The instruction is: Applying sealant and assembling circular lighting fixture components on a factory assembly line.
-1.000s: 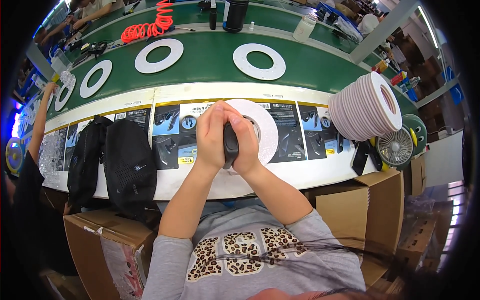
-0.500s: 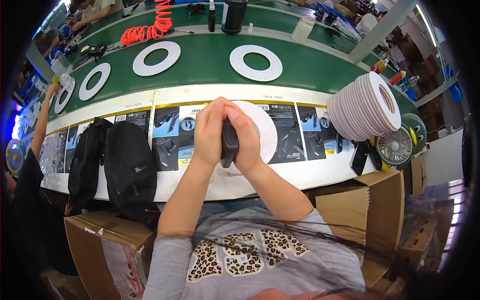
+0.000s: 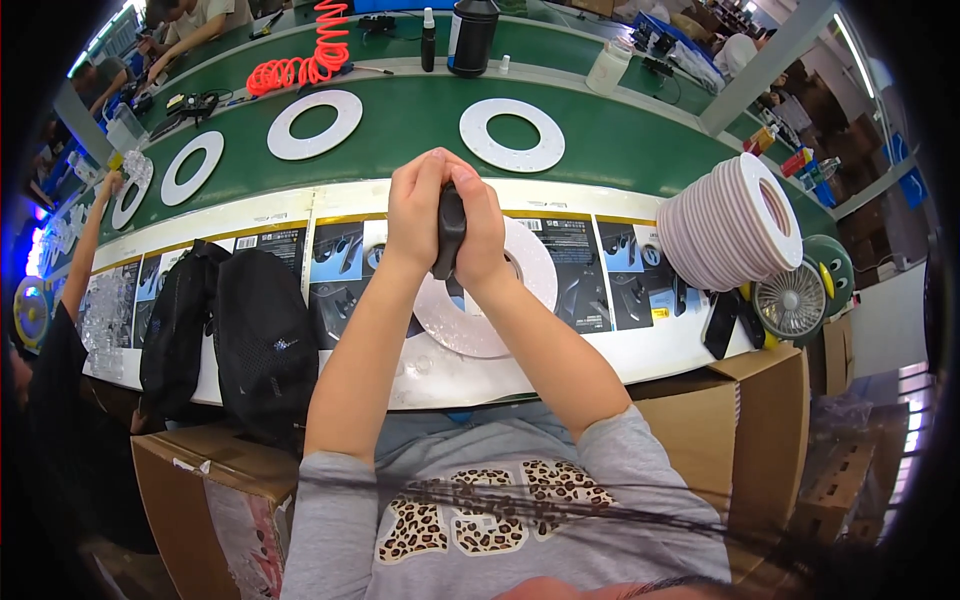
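Observation:
My left hand and my right hand are closed together around a black, rounded, handle-like object. Its kind is not clear, as the fingers cover much of it. Both forearms reach out over a flat white ring on the table. My hands hide the ring's far left part; its near edge and right side show. I cannot tell whether the black object touches the ring.
A tall stack of white rings leans at the right, by a small fan. Single rings, one a white ring, lie on the green surface. Black bags rest at the left. A co-worker's arm reaches in beyond them.
Both hands have moved farther from my body with the black object still gripped. More of the near part of the ring beneath now shows. The view has shifted slightly.

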The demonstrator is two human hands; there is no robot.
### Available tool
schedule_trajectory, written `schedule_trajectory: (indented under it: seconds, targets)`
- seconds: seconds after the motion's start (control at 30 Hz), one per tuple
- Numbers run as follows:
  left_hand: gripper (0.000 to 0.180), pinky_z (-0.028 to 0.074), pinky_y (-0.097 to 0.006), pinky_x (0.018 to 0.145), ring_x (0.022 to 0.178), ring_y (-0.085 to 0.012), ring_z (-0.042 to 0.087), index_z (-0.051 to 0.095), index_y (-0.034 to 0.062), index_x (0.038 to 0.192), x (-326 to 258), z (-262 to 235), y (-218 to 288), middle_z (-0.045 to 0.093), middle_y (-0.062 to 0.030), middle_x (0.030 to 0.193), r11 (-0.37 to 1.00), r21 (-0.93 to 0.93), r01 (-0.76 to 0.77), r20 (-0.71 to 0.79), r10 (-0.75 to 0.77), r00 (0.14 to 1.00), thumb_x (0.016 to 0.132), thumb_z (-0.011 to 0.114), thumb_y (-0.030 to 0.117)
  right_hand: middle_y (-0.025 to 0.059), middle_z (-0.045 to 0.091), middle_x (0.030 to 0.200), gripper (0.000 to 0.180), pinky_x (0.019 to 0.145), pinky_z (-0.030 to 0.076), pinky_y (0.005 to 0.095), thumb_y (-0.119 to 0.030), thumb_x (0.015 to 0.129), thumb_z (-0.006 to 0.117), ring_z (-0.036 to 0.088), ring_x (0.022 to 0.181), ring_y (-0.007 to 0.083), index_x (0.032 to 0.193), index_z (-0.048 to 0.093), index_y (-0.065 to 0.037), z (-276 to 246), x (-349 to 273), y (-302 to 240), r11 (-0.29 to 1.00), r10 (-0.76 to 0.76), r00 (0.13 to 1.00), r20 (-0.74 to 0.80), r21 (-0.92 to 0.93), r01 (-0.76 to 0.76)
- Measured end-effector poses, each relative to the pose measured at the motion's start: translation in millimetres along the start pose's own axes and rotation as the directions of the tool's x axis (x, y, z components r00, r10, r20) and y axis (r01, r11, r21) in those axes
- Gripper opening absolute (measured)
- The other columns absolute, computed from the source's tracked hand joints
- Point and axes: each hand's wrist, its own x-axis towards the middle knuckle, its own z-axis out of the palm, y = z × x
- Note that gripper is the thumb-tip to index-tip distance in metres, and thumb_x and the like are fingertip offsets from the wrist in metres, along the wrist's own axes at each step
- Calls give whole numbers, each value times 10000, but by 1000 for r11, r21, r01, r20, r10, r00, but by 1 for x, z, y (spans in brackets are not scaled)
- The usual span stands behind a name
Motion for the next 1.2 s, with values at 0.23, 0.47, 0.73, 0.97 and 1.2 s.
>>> schedule_trajectory:
  seconds: [0.23,0.47,0.73,0.97,1.2]
  targets:
    - [358,437,-243,598,607,-94,521,582,-16,735,1,-1,-10,599,-52,670,999,-31,25,-29,-26,999,944,372,186,61,574,911,369,751,401,233,-273,942,392,488,809,107,855,551,49,-4,1,8,999,-16,1000,-5,-29,16]
    - [346,436,-243,593,607,-93,521,576,-16,733,2,-1,-15,599,-52,671,999,-29,17,-32,-18,999,937,372,176,61,571,931,358,757,398,230,-273,941,390,486,817,107,847,541,37,-7,2,12,1000,-10,1000,4,-16,10]
    - [344,435,-244,590,604,-92,519,573,-16,728,3,-2,-15,600,-53,665,1000,-21,-10,-36,9,999,935,371,172,76,578,972,361,780,400,243,-260,939,380,494,837,121,828,533,48,-3,1,9,999,-23,999,-36,-27,22]
    - [346,430,-244,593,612,-91,514,581,-19,738,4,-3,-13,597,-50,674,1000,-2,-16,-30,16,999,936,378,179,78,580,956,363,778,400,239,-255,940,381,497,841,118,844,545,54,-2,3,8,999,-24,999,-28,-36,23]
    - [369,425,-228,617,646,-91,539,611,-7,804,12,-17,-7,600,-40,709,999,-6,46,3,-46,999,950,369,229,50,589,927,361,764,406,220,-274,943,400,516,837,94,987,564,44,5,14,6,1000,1,1000,30,-13,0]
